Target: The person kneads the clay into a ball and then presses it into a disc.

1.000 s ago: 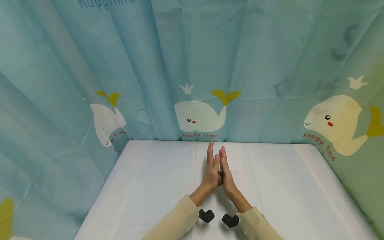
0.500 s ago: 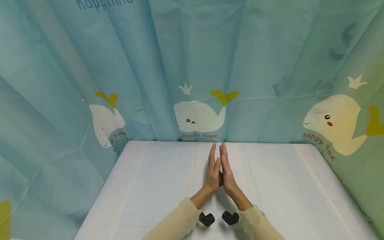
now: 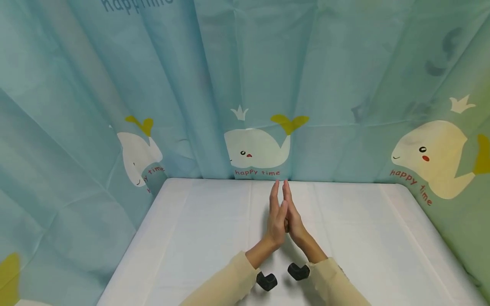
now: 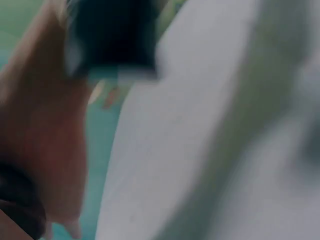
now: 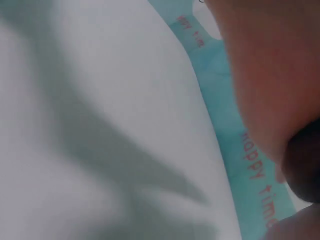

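Palms are pressing flat against each other above the middle of the white tabletop [image 3: 199, 238]: the left hand [image 3: 276, 221] and the right hand [image 3: 293, 219] are meeting with straight fingers pointing away from the person, toward the far edge. Neither grip is holding anything; both are lying wide and flat, fingers stretched, with the fingertips touching just below the whale curtain [image 3: 245, 85]. Something small and dark is showing between the heels of the two hands, too small to tell what it is. Cream sleeves [image 3: 226, 284] are covering both forearms, and a black wrist camera [image 3: 266, 281] is sitting under the left wrist, with a second black wrist camera [image 3: 298, 271] under the right one, both close above the tabletop. The curtain is hanging round the back and both sides of the tabletop, printed with white whales and the words "happy time". Both wrist views are blurred, showing only skin, white surface and a strip of curtain.
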A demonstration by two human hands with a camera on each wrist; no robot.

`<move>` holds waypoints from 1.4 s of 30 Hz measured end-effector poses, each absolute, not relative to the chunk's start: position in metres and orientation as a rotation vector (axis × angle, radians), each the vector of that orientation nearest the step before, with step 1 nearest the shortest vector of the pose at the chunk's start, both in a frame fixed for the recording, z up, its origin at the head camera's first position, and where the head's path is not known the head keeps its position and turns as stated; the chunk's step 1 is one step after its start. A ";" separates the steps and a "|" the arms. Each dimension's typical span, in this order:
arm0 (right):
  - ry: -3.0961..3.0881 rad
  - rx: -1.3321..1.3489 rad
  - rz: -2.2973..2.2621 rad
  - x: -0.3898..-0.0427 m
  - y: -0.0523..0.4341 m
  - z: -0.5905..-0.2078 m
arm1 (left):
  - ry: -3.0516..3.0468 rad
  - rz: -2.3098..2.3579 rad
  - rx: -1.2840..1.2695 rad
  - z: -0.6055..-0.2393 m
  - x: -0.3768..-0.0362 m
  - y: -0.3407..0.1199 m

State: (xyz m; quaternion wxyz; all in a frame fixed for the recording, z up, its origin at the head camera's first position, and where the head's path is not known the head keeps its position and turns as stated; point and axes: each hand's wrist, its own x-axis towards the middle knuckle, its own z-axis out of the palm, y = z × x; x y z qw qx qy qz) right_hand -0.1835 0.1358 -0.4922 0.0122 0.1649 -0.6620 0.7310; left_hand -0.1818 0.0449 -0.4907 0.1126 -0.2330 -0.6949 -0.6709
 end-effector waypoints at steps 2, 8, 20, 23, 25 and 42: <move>-2.074 0.557 2.298 -0.182 0.132 -0.490 | -2.020 -1.935 -0.633 -0.488 -0.190 0.043; -1.948 0.563 2.400 -0.177 0.124 -0.482 | -1.987 -1.899 -0.609 -0.487 -0.207 0.038; -1.915 0.521 2.221 -0.181 0.134 -0.469 | -2.090 -2.014 -0.672 -0.498 -0.189 0.043; -1.923 0.508 2.209 -0.183 0.136 -0.466 | -2.061 -2.116 -0.707 -0.497 -0.185 0.045; -1.932 0.503 2.199 -0.185 0.137 -0.466 | -2.039 -2.172 -0.722 -0.495 -0.183 0.046; -2.001 0.453 2.244 -0.183 0.132 -0.476 | -1.922 -2.181 -0.620 -0.472 -0.182 0.046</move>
